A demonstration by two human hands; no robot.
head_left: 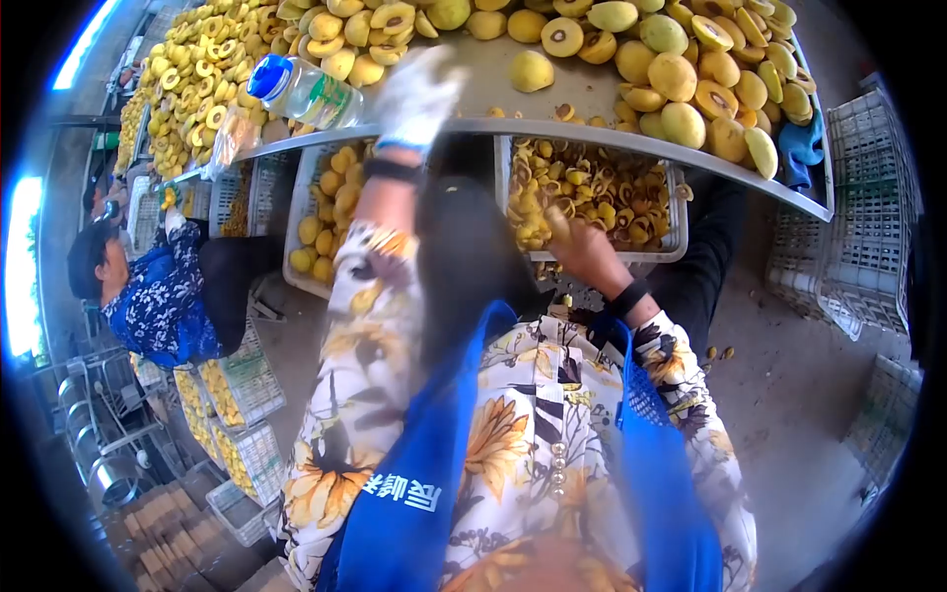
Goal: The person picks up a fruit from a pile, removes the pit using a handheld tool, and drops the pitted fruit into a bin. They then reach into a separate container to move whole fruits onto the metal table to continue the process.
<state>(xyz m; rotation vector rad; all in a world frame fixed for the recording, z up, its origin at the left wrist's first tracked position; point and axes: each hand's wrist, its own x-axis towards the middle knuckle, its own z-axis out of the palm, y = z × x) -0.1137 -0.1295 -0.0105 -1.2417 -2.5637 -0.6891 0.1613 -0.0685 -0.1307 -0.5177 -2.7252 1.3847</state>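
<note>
from the wearer's head, a wide, round-edged view is aimed forward and steeply down: the white floral-print shirt (pixel 533 424) is seen close up, the grey metal table (pixel 488 87) farther off.

Left hand (pixel 419 99): white-gloved, motion-blurred, farther forward than the right; grip unclear
Left wrist (pixel 395 170): black-banded, nearly straight
Left arm (pixel 360 331): stretched forward
Right hand (pixel 589 255): bare, curled, angled inward; grip unclear
Right wrist (pixel 628 296): black-banded
Right arm (pixel 686 390): slanting inward
</note>
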